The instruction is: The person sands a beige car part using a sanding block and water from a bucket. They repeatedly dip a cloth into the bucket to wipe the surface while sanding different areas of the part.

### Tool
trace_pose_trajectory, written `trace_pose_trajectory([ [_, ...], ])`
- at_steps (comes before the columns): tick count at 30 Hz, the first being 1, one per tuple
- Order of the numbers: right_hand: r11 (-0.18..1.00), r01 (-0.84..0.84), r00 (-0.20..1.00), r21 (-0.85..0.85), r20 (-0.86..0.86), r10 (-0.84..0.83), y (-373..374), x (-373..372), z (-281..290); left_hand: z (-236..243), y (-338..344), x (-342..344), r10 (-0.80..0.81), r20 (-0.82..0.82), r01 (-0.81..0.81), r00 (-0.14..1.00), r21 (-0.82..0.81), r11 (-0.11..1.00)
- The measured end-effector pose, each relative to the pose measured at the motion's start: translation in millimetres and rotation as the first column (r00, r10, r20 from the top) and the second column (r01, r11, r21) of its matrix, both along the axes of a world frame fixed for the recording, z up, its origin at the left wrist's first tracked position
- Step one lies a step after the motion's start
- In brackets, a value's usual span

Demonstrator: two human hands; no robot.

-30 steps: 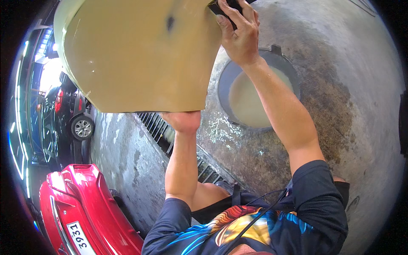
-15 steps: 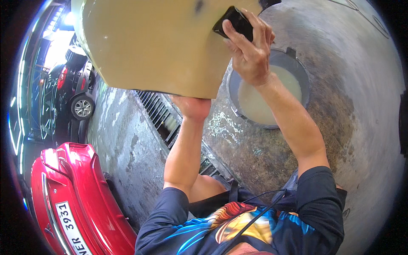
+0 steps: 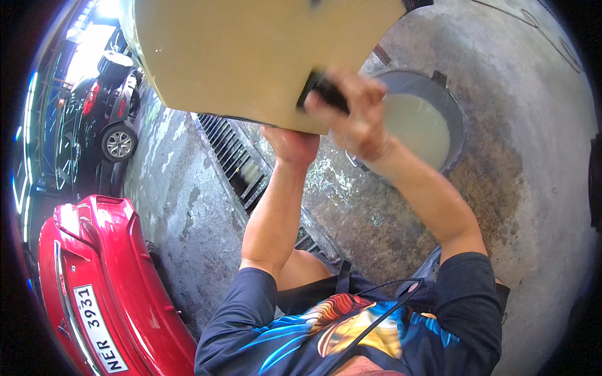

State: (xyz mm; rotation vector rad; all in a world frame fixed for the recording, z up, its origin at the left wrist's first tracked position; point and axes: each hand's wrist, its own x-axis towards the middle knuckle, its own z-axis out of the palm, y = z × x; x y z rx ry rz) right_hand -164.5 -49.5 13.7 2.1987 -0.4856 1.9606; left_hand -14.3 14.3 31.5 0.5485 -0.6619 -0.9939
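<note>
A large tan, smooth-faced body panel [image 3: 232,56] fills the upper middle of the head view, its near edge toward me. My left hand [image 3: 291,144] is at that near edge, gripping the panel from below; its fingers are hidden under it. Near the panel's right corner my right hand [image 3: 357,116], smeared by motion, is closed around a black rectangular sanding block [image 3: 324,93]. The block lies against the panel's face. A few dark smudges mark the panel near its top.
A grey round tub [image 3: 456,119] of cloudy water stands on the wet concrete floor, right of the panel. A metal drain grate [image 3: 226,147] crosses the floor below the panel. To the left are a red car bumper [image 3: 132,269] and a dark vehicle [image 3: 78,141].
My right hand has moved the sanding block down and left along the panel, toward its near corner. The panel and my left hand appear slightly higher and further right in view.
</note>
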Motion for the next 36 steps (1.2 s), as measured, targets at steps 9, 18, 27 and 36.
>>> trace_pose_trajectory([
  [9,0.976,0.203,0.97,0.081,0.119,-0.212,-10.8,-9.7,24.3,-6.7,-0.8,3.3,-0.048,0.062,0.049,0.997,-0.005,0.999],
  [18,0.999,0.034,0.999,-0.011,0.014,-0.034,1.9,-4.4,12.8,1.8,1.0,1.8,-0.146,-0.004,0.146,0.989,-0.05,0.988],
  [27,0.999,-0.045,0.999,-0.009,-0.008,0.045,10.3,5.4,-1.9,4.0,-2.6,3.4,-0.057,0.056,0.055,0.997,0.039,0.998],
  [36,0.998,-0.007,0.994,0.055,0.112,0.001,13.0,8.0,2.0,-6.1,-2.8,11.4,-0.132,0.065,0.136,0.989,-0.062,0.989],
])
